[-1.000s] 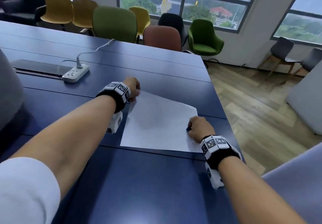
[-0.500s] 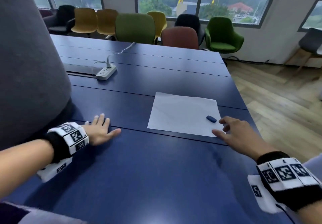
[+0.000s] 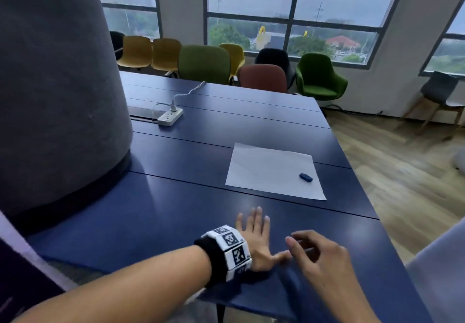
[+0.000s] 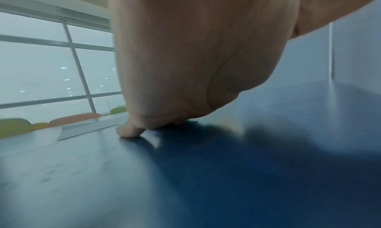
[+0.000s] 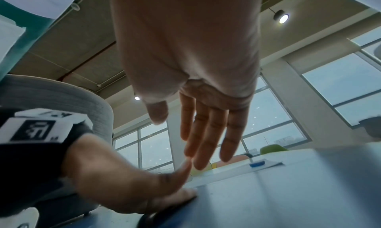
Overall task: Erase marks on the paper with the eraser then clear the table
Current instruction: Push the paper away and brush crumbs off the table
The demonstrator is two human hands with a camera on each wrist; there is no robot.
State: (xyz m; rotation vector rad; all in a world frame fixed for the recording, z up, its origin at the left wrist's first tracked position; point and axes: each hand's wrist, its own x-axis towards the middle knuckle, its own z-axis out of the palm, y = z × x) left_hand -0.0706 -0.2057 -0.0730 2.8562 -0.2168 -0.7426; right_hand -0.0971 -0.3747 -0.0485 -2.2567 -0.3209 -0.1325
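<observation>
A white sheet of paper (image 3: 273, 170) lies flat on the blue table (image 3: 176, 209), right of centre. A small dark blue eraser (image 3: 306, 177) rests on the paper's right part; the right wrist view shows the eraser (image 5: 257, 163) far off on the paper (image 5: 226, 169). My left hand (image 3: 256, 237) lies flat on the table well short of the paper, fingers spread and straight. My right hand (image 3: 317, 249) hovers just right of it, fingers loosely extended, holding nothing. In the left wrist view the left hand (image 4: 132, 130) presses its fingertips on the table.
A tall grey chair back (image 3: 57, 96) rises at the left against the table. A white power strip (image 3: 170, 117) with its cable sits at the far left of the table. Coloured chairs (image 3: 203, 64) line the windows. The table's right edge drops to wooden floor (image 3: 402, 171).
Both hands have pulled back from the paper toward me and come close together at the near edge. The eraser, earlier under the right hand, lies released on the paper. The view has risen.
</observation>
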